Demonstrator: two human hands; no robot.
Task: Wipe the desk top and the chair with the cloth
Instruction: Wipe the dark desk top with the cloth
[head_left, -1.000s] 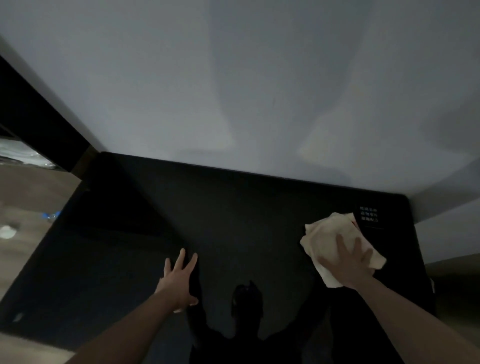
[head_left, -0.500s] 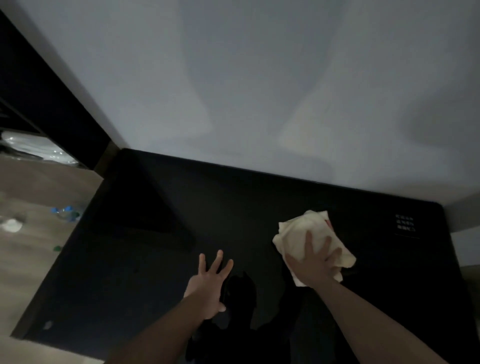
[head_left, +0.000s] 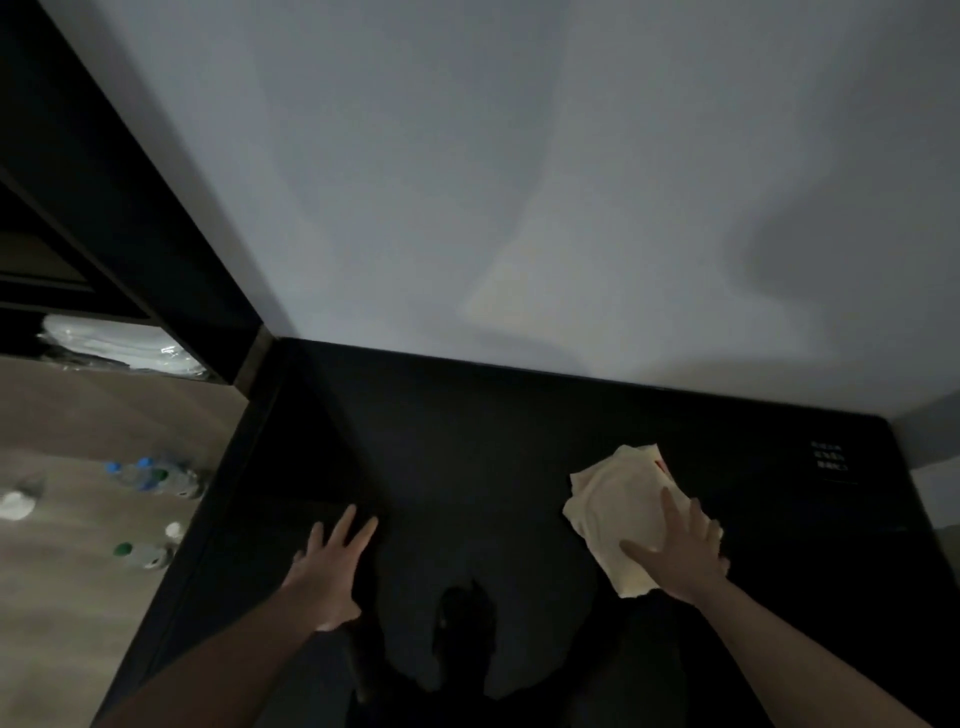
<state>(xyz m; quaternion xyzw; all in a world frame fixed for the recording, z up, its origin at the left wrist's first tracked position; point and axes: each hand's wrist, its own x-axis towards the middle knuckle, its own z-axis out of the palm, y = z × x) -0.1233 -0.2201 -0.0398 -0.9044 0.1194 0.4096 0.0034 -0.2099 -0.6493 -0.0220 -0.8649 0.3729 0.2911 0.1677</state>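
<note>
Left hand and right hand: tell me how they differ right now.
The right hand presses flat on the cream cloth; the left hand touches bare dark desk top. The right hand sits near the desk's right end, the left hand by its left edge. Both have straight, spread fingers, palms down.

The black desk top (head_left: 467, 447) lies open between the left hand (head_left: 327, 577) and the cloth (head_left: 618, 509), and on toward the rear edge. The white wall (head_left: 519, 208) bounds the rear and right edges; a dark cabinet (head_left: 104, 182) stands at the rear left corner. Plastic bottles (head_left: 150, 478) lie on the floor beside the left edge.
</note>
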